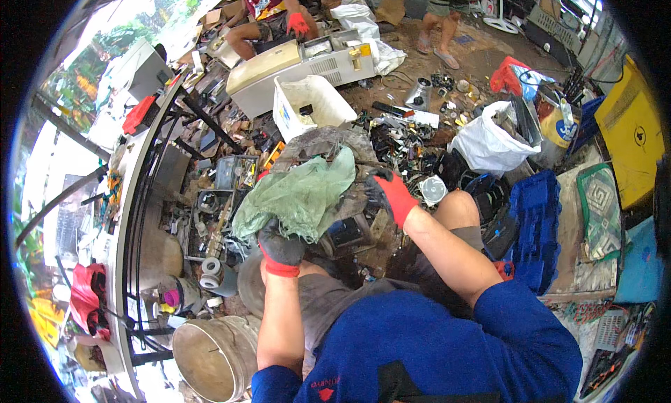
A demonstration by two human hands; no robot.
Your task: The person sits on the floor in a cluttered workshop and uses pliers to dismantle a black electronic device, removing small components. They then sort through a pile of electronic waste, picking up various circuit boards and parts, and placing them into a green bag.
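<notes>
A piece of green mesh cloth (301,193) is spread above a worn wooden block (335,141). My left hand (282,246), in a red glove with dark grey coating, grips the cloth's near edge. To the right of the cloth is my right hand (385,191), in a matching glove, with its fingers bent over the block's right side. A thin dark rod seems to lie by its fingertips; whether the hand holds it cannot be told. Between my knees, below the block, sits a dark device in a frame (346,233).
A white bin (309,102) stands beyond the block, before a beige machine casing (293,73). Scrap parts (398,141) litter the ground. A white sack (493,136) and a blue plastic case (532,225) are on the right. A bucket (209,358) stands lower left. Two people are ahead.
</notes>
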